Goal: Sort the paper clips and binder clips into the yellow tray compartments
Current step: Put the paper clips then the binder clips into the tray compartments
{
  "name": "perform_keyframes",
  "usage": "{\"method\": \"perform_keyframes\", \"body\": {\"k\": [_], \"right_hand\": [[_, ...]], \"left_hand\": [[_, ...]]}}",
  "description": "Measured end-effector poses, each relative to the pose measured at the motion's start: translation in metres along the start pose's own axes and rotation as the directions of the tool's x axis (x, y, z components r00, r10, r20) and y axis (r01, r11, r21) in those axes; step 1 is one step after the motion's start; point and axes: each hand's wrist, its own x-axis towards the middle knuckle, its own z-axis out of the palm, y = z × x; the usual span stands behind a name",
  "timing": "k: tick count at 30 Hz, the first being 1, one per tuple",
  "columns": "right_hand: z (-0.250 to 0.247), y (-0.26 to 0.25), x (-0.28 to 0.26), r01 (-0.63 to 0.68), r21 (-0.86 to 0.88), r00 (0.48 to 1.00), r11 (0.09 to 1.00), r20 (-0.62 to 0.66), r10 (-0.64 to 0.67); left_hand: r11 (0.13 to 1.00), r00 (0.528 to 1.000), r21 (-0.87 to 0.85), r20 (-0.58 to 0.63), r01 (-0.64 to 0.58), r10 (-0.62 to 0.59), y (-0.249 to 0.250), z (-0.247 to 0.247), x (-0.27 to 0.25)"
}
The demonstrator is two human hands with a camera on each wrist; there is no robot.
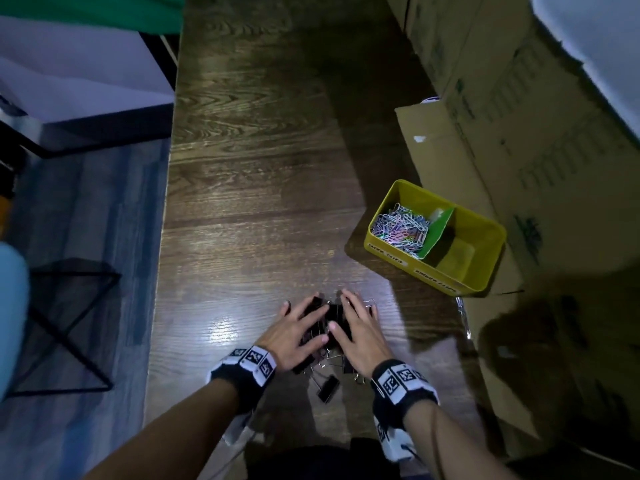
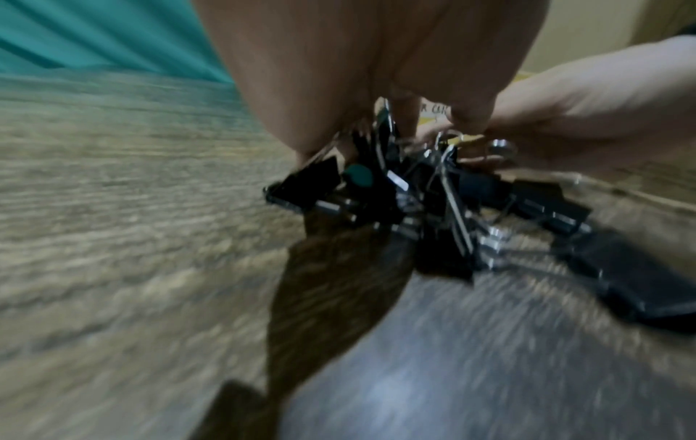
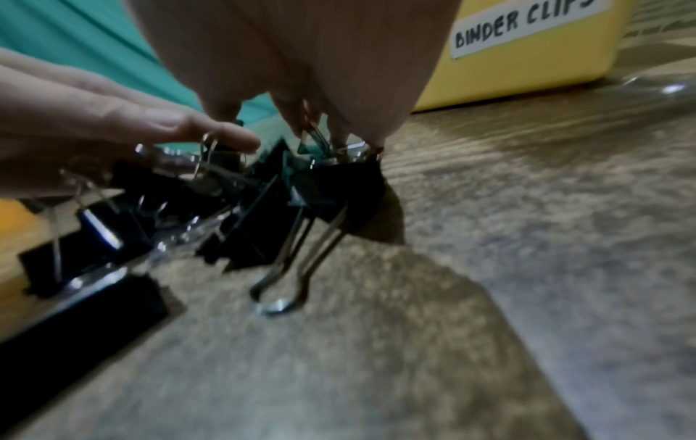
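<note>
A pile of black binder clips (image 1: 334, 313) lies on the wooden table near its front edge. My left hand (image 1: 304, 323) and right hand (image 1: 356, 317) both rest on the pile, side by side, with fingers spread and nearly straight. In the wrist views the fingertips touch the clips (image 2: 414, 202) (image 3: 263, 202) from above. One loose binder clip (image 1: 327, 388) lies just behind the hands. The yellow tray (image 1: 391, 252) stands at the right. Its left compartment holds coloured paper clips (image 1: 403, 226). A green divider (image 1: 438, 230) separates it from the right compartment, which is bare and labelled "BINDER CLIPS" (image 3: 527, 26).
Cardboard boxes (image 1: 519, 150) line the table's right side, close behind the tray. The table's left edge drops to a grey floor with a black-framed stool (image 1: 69, 323). A bit of clear plastic (image 1: 464, 317) lies right of the hands. Bare tabletop stretches ahead.
</note>
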Motion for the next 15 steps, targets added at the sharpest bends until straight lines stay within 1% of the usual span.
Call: {"method": "perform_keyframes", "body": {"k": [2,5,7,9,11,12,13,15], "right_hand": [[-0.004,0.000,0.000,-0.018,0.097,0.999,0.995,-0.038,0.021],[-0.018,-0.004,0.000,-0.028,0.211,0.990,0.977,-0.130,0.057],[-0.030,-0.009,-0.002,-0.016,0.260,0.973,0.965,-0.217,0.074],[-0.039,-0.012,-0.003,-0.019,0.321,0.946,0.947,-0.299,0.121],[-0.045,-0.011,-0.003,-0.017,0.425,0.905,0.905,-0.378,0.194],[-0.049,-0.010,-0.003,-0.012,0.498,0.889,0.867,-0.392,0.237],[-0.053,-0.010,-0.003,-0.013,0.574,0.881,0.819,-0.380,0.280],[-0.062,-0.011,-0.005,-0.018,0.652,0.881,0.758,-0.348,0.321]], "left_hand": [[0.996,1.000,-0.093,-0.016,0.015,-0.017,-0.001,-0.002,0.001],[0.957,0.986,-0.274,-0.112,0.091,-0.126,0.002,-0.015,0.003],[0.932,0.968,-0.351,-0.194,0.085,-0.161,0.004,-0.026,0.004],[0.885,0.942,-0.463,-0.277,0.041,-0.189,0.007,-0.035,0.003],[0.803,0.925,-0.595,-0.294,0.020,-0.240,0.008,-0.043,0.001],[0.747,0.921,-0.665,-0.287,0.005,-0.262,0.008,-0.046,0.001],[0.675,0.914,-0.738,-0.270,0.007,-0.304,0.008,-0.048,0.001],[0.484,0.887,-0.875,-0.220,0.004,-0.406,0.009,-0.053,0.000]]}}
